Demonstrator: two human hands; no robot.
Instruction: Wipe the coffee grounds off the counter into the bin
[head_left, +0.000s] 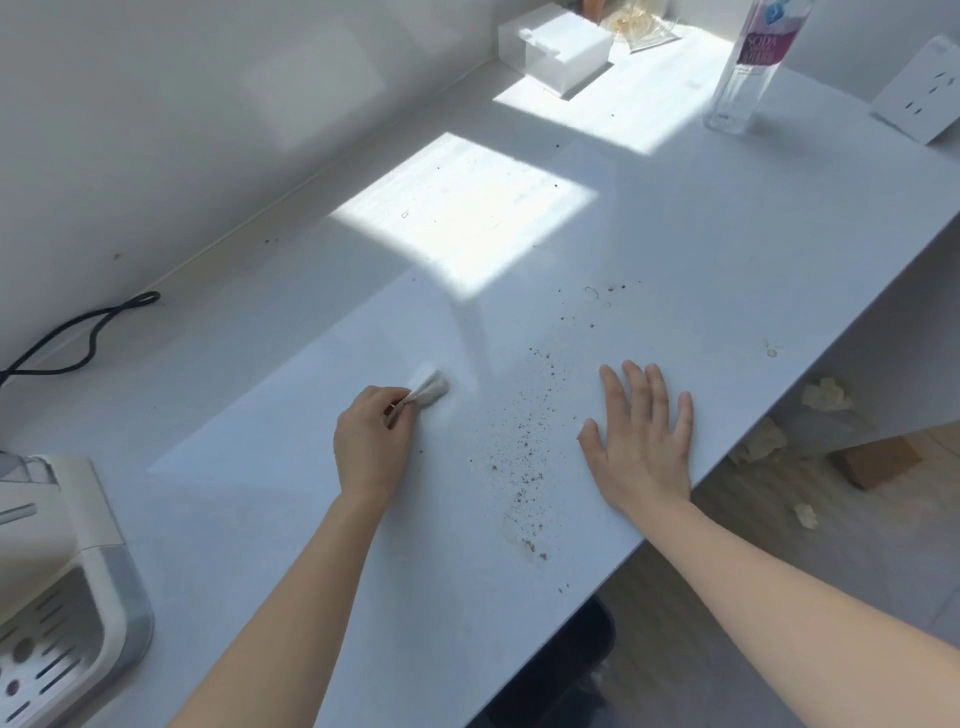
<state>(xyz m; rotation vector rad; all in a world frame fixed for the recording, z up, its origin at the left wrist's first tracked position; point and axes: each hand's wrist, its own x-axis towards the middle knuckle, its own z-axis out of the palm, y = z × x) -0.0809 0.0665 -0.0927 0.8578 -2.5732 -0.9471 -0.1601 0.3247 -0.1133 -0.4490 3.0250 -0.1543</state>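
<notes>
Dark coffee grounds (524, 447) lie scattered in a band across the white counter (701, 249), thinning toward the far right. My left hand (371, 441) pinches a small crumpled white tissue (430, 388) against the counter, just left of the grounds. On the other side of the grounds my right hand (641, 439) rests flat with its fingers spread, near the counter's front edge. A dark bin (582, 654) shows partly below the counter edge, under the near end of the grounds.
A white drip tray (57, 587) of a machine sits at the near left, with a black cable (78, 332) behind it. A white box (556, 49), a soda bottle (748, 67) and a socket plate (919, 93) stand at the back. Crumpled tissues (826, 395) and a wooden block (878, 460) lie on the floor.
</notes>
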